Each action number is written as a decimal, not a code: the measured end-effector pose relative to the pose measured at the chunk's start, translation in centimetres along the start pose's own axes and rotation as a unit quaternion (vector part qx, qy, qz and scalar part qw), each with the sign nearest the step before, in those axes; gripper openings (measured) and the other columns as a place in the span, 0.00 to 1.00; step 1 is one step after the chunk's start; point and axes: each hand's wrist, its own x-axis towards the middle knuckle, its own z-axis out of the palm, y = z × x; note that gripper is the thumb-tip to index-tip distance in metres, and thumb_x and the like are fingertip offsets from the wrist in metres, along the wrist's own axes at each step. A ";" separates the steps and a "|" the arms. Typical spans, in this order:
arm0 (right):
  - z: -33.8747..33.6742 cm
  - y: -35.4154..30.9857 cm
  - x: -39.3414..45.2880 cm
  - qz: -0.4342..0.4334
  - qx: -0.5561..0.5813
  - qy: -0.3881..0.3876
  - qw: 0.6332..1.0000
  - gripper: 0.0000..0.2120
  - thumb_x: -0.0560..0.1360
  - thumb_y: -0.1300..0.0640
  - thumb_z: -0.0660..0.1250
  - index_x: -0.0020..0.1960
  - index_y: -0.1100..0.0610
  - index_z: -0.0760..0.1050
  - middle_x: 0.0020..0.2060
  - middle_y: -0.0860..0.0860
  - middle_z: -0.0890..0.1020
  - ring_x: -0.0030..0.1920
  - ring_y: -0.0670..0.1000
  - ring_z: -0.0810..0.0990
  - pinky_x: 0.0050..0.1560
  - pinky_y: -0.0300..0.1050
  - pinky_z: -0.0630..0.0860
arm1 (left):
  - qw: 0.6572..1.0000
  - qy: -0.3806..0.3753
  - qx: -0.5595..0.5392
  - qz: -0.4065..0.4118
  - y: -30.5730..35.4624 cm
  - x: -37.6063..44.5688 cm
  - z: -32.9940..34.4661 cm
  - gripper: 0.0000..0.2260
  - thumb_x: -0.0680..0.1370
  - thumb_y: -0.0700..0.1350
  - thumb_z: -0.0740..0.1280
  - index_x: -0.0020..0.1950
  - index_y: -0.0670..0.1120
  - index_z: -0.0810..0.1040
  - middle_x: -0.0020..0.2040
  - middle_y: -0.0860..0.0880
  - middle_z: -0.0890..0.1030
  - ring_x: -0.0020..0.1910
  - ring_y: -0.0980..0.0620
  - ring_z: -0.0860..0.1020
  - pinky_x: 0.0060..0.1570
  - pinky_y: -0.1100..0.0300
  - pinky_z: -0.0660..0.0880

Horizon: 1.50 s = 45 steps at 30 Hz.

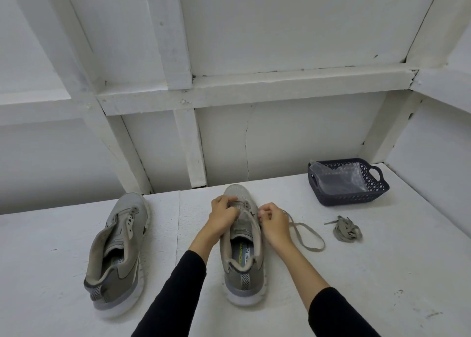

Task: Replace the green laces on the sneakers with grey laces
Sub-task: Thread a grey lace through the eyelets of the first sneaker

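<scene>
Threading the loose grey flat lace [305, 237] through the lowest eyelets looked like the step in hand, on the grey mesh sneaker [243, 247] that stood mid-desk with its toe pointing away. The left hand [224, 214] had its fingers curled over the front of the tongue, up by the toe end, though I couldn't tell if it pinched a lace end there. The right hand [274, 223] pinched the lace just beside the right-side eyelets, and the rest trailed out in a loop on the white desk [382, 273].

My take: keep the lace flat, no twist, and even up both ends before crossing upward, otherwise one side runs short at the top.

The second grey sneaker [119, 250] sat off to the left with no lace in it that I could see. A bundled grey lace [348, 231] waited to the right, near the dark blue plastic basket [349, 191], which held a clear plastic bag [339, 177]. No green laces were in sight, maybe they were in there.
</scene>
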 end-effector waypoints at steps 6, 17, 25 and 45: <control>1.9 -0.5 -1.4 -0.040 0.010 0.004 0.999 0.01 0.78 0.62 0.65 0.48 0.58 0.74 0.36 0.46 0.76 0.37 0.42 0.74 0.35 0.29 0.69 | 0.999 0.006 -0.038 -0.033 -0.3 -0.8 -0.8 0.24 0.74 0.27 0.51 0.67 0.39 0.74 0.68 0.39 0.71 0.65 0.42 0.73 0.64 0.49 0.74; 1.0 0.3 -0.5 0.040 0.023 0.034 0.998 0.11 0.78 0.60 0.64 0.59 0.59 0.77 0.46 0.54 0.84 0.46 0.50 0.79 0.44 0.40 0.69 | 0.992 0.075 0.101 -0.005 -0.1 1.2 -1.5 0.08 0.70 0.39 0.72 0.42 0.53 0.85 0.45 0.57 0.79 0.51 0.55 0.68 0.52 0.61 0.56; 0.8 -0.8 0.7 -0.045 -0.033 0.007 0.998 0.08 0.78 0.59 0.66 0.52 0.58 0.83 0.46 0.50 0.85 0.45 0.45 0.79 0.39 0.24 0.67 | 0.984 0.175 -0.015 0.016 -4.8 3.3 1.5 0.09 0.62 0.44 0.63 0.28 0.56 0.80 0.46 0.40 0.80 0.47 0.47 0.79 0.55 0.47 0.77; 1.5 -1.9 1.5 -0.262 -0.386 -0.052 0.883 0.10 0.78 0.64 0.59 0.58 0.57 0.72 0.55 0.53 0.72 0.52 0.56 0.75 0.41 0.46 0.66 | 0.976 0.190 0.060 0.090 -4.3 1.8 1.1 0.05 0.71 0.41 0.76 0.43 0.52 0.86 0.70 0.49 0.71 0.72 0.52 0.52 0.62 0.66 0.58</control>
